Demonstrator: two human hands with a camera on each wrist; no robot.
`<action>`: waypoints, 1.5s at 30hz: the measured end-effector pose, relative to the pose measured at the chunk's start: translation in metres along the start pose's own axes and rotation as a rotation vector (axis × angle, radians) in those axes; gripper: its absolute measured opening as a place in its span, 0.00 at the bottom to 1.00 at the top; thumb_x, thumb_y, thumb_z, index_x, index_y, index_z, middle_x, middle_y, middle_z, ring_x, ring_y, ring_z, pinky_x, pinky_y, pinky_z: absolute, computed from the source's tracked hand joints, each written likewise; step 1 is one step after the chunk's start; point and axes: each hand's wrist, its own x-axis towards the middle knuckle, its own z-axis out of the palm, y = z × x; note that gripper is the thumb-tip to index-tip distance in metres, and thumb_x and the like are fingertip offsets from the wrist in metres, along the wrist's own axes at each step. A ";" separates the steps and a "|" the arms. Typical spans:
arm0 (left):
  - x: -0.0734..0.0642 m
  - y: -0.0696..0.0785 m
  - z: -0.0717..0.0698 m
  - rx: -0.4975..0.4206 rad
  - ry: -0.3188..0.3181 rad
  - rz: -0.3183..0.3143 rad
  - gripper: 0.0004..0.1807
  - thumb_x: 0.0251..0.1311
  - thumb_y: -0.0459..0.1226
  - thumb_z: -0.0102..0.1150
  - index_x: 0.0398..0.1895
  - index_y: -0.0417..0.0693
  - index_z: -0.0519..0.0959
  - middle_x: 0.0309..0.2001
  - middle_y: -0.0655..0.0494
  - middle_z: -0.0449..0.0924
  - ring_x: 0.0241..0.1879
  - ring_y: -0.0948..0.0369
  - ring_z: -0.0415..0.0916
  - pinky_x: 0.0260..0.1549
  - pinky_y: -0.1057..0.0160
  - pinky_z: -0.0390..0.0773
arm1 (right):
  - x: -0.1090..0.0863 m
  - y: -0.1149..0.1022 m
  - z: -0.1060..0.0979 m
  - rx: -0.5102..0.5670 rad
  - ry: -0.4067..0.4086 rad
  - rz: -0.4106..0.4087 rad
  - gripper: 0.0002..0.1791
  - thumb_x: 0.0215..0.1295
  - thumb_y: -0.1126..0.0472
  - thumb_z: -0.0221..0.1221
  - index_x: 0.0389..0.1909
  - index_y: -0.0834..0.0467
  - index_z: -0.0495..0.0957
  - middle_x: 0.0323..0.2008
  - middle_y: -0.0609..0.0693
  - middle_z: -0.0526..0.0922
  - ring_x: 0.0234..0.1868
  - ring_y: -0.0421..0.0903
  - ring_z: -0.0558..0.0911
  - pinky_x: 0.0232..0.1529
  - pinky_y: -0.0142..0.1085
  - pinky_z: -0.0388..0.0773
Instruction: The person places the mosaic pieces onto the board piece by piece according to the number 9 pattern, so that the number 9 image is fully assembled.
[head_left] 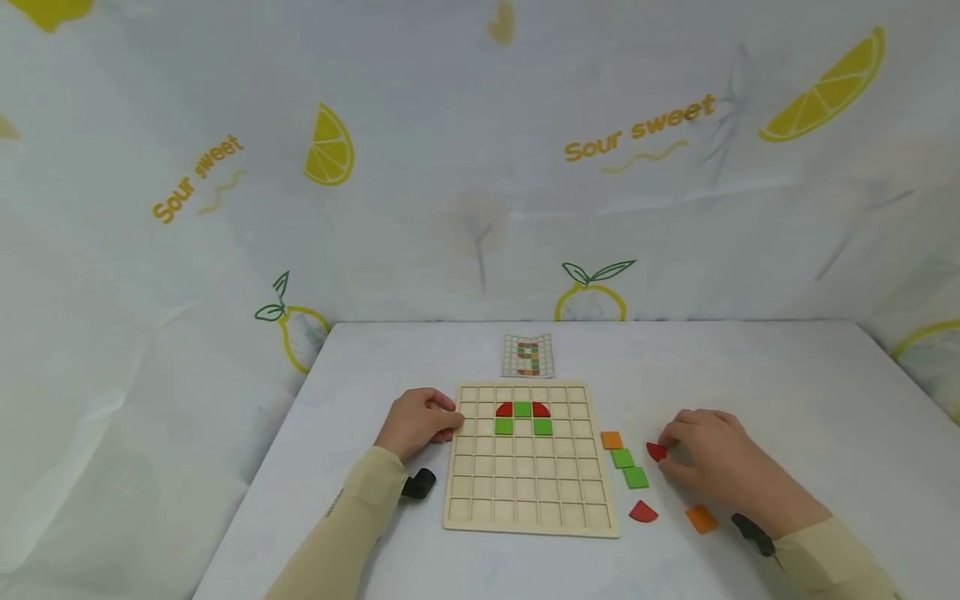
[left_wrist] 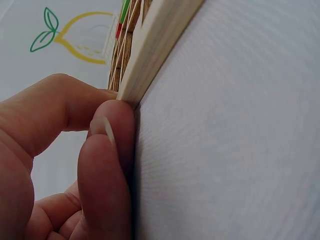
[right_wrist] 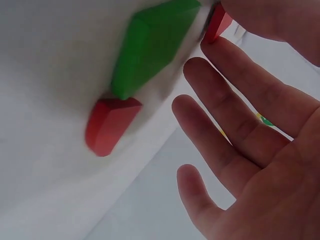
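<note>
A pale wooden grid board (head_left: 480, 487) lies flat on the table. My left hand (head_left: 422, 422) pinches its left rim; in the left wrist view the thumb lies on top of the rim (left_wrist: 150, 55) and fingertips press its side. Near the back of the grid sit a green square (head_left: 522, 409) between two red quarter-circles, and two green squares below them. Right of the board, my right hand (head_left: 708, 450) pinches a red quarter-circle tile (head_left: 656, 451) between thumb and index finger. The right wrist view shows that tile (right_wrist: 217, 22) at the fingertips, the other fingers spread.
Loose tiles lie between board and right hand: an orange square (head_left: 612, 440), two green squares (head_left: 636, 477) and a red quarter-circle (head_left: 643, 512). Another orange square (head_left: 702, 518) is beneath the right wrist. Behind the board stands a patterned grid card (head_left: 528, 356).
</note>
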 end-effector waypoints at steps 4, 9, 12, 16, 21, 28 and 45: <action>0.000 -0.002 0.000 -0.009 0.002 0.003 0.11 0.60 0.37 0.76 0.43 0.46 0.85 0.28 0.53 0.86 0.27 0.62 0.84 0.31 0.66 0.85 | 0.008 -0.008 -0.004 0.003 0.024 -0.017 0.11 0.58 0.56 0.78 0.38 0.52 0.88 0.38 0.43 0.85 0.49 0.54 0.85 0.66 0.69 0.71; 0.002 -0.001 0.004 -0.016 -0.010 0.011 0.11 0.59 0.38 0.76 0.42 0.47 0.85 0.28 0.54 0.87 0.26 0.62 0.84 0.30 0.66 0.85 | 0.020 -0.019 -0.011 0.032 0.042 -0.065 0.09 0.60 0.56 0.76 0.38 0.52 0.88 0.38 0.43 0.85 0.50 0.55 0.85 0.66 0.67 0.71; 0.002 0.000 0.007 -0.019 -0.023 0.012 0.11 0.59 0.38 0.77 0.42 0.47 0.85 0.28 0.54 0.87 0.26 0.62 0.85 0.30 0.66 0.84 | 0.027 -0.027 -0.012 0.046 0.040 -0.087 0.08 0.61 0.56 0.76 0.37 0.52 0.88 0.38 0.43 0.85 0.50 0.55 0.85 0.66 0.67 0.71; 0.001 0.002 0.009 -0.018 -0.028 0.018 0.11 0.59 0.39 0.78 0.41 0.48 0.85 0.28 0.54 0.86 0.25 0.62 0.85 0.30 0.66 0.84 | 0.038 -0.045 -0.010 0.054 0.031 -0.115 0.09 0.62 0.54 0.76 0.37 0.52 0.88 0.37 0.42 0.85 0.51 0.55 0.84 0.69 0.66 0.69; -0.001 0.001 0.009 -0.019 -0.033 0.037 0.12 0.58 0.39 0.78 0.41 0.47 0.85 0.27 0.54 0.86 0.25 0.61 0.85 0.29 0.65 0.84 | 0.053 -0.075 -0.006 0.065 0.053 -0.179 0.07 0.63 0.54 0.76 0.35 0.51 0.88 0.36 0.42 0.85 0.52 0.54 0.85 0.70 0.64 0.69; 0.003 0.000 0.010 -0.028 -0.036 0.016 0.11 0.57 0.39 0.79 0.39 0.49 0.85 0.28 0.54 0.87 0.25 0.61 0.85 0.29 0.65 0.84 | 0.067 -0.115 -0.005 0.088 0.058 -0.248 0.04 0.64 0.57 0.74 0.33 0.51 0.88 0.34 0.42 0.85 0.49 0.51 0.84 0.69 0.63 0.70; -0.001 0.000 -0.005 -0.035 -0.013 0.039 0.11 0.58 0.39 0.78 0.40 0.47 0.85 0.29 0.54 0.88 0.26 0.62 0.85 0.29 0.66 0.83 | 0.081 -0.162 0.015 0.006 0.085 -0.370 0.05 0.63 0.57 0.73 0.30 0.49 0.87 0.31 0.40 0.80 0.44 0.45 0.82 0.68 0.61 0.73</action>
